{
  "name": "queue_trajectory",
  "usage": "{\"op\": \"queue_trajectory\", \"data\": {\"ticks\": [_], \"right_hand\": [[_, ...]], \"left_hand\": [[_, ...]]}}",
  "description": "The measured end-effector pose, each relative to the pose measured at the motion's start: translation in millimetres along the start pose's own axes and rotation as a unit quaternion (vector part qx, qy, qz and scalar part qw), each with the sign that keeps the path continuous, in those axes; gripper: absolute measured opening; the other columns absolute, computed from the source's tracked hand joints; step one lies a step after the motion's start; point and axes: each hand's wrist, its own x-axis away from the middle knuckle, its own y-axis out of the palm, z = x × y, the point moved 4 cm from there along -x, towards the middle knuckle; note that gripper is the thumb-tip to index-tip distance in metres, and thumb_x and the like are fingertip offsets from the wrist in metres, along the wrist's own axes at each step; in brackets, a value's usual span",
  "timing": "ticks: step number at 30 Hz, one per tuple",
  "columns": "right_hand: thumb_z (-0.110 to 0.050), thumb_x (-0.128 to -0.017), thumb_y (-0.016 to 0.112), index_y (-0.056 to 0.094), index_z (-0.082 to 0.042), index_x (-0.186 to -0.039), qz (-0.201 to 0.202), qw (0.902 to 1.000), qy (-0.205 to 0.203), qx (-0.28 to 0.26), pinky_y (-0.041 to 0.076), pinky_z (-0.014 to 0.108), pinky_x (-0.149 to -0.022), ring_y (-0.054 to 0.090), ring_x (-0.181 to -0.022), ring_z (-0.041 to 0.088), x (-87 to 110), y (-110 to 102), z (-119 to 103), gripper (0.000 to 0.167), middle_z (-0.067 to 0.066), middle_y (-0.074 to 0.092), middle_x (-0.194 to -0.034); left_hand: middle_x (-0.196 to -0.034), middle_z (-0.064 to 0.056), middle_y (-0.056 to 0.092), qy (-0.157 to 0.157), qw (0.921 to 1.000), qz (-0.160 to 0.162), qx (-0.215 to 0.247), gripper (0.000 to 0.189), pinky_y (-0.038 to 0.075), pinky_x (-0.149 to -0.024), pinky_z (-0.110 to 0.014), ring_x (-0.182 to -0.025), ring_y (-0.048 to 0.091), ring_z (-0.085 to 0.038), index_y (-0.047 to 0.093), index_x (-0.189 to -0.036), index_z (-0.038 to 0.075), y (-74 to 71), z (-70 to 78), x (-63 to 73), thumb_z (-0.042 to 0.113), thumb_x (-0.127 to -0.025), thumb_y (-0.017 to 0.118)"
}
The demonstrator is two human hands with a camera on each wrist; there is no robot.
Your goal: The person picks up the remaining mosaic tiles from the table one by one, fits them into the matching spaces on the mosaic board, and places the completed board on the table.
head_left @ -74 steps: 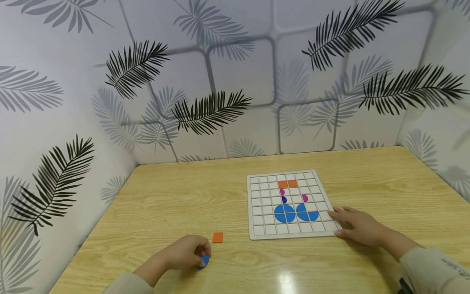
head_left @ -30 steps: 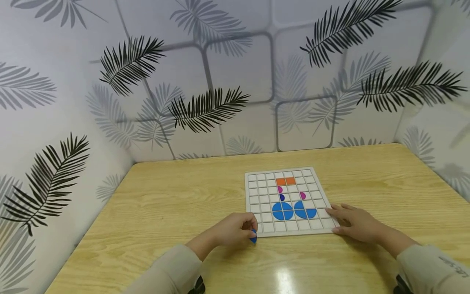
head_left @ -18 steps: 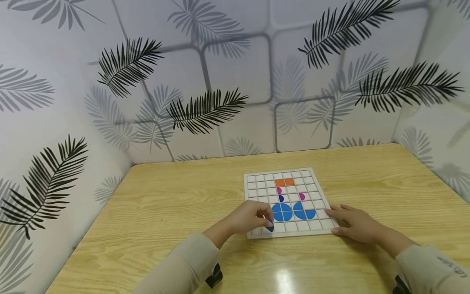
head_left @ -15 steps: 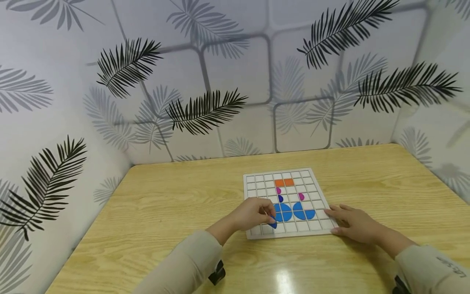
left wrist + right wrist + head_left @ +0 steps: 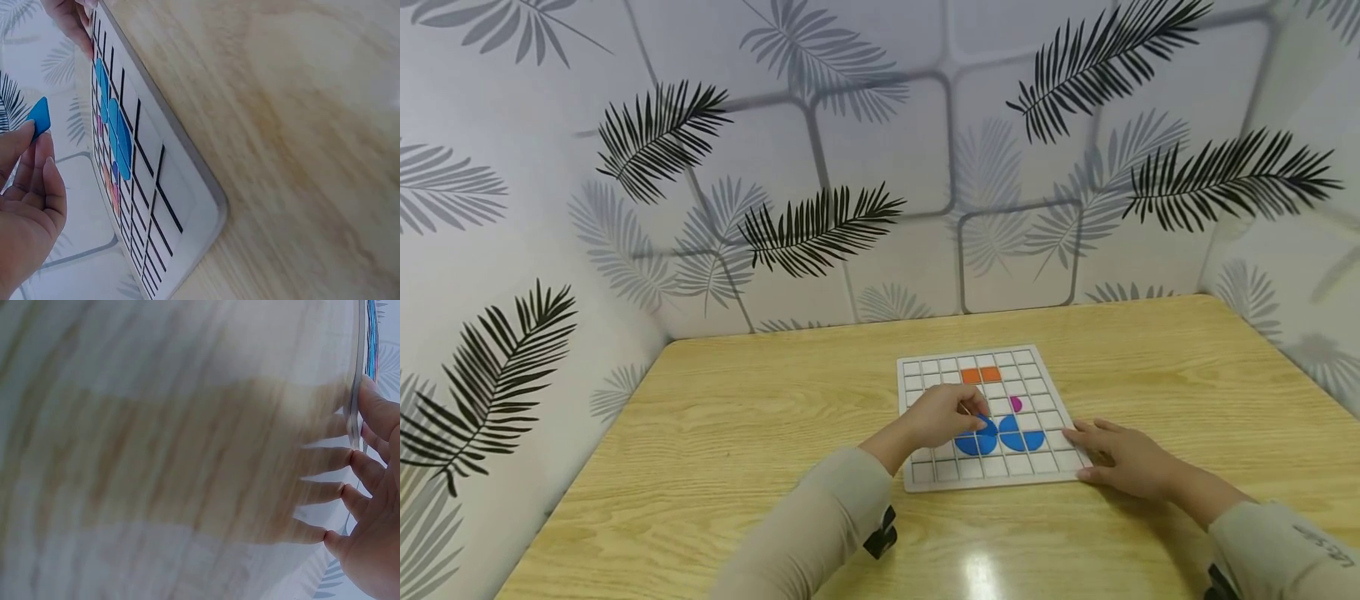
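Blue piece [image 5: 40,117] is pinched in the left hand's [image 5: 942,414] fingers over the white grid board [image 5: 927,473], tip and long axis toward 1 o'clock in the left-wrist view. Right hand [image 5: 1126,458], fingers loose, touches its 4 o'clock edge. Wood-grain desk [image 5: 752,425], leafy wall [image 5: 887,142] at 12.

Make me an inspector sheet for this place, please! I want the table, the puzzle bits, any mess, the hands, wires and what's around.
Surface: light wood-look table, with a bright shiny spot near the front.
Job's things: white grid board lying flat; blue shapes, orange squares and a pink half-circle on it.
Clutter: nothing seen, but the left sleeve hides some table.
Hands: left hand pinches a blue piece above the board; right hand touches the board's right edge.
Cables: nothing seen.
Surroundings: pale walls with black and grey leaf patterns.
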Motion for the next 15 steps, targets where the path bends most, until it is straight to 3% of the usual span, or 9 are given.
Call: {"op": "queue_trajectory", "data": {"ticks": [15], "right_hand": [[-0.036, -0.078, 0.06, 0.048, 0.0, -0.121, 0.002, 0.9999, -0.003, 0.012, 0.027, 0.058, -0.085, 0.032, -0.111, 0.048, -1.1, 2.9, 2.2, 0.057, 0.026, 0.04, -0.124]], "left_hand": [[-0.079, 0.006, 0.055, -0.006, 0.9999, 0.009, 0.003, 0.006, 0.041, -0.059, -0.018, -0.07, 0.05, -0.005, 0.059, -0.085, 0.013, 6.3, 8.4, -32.5, 0.008, -0.082, 0.058]]}}
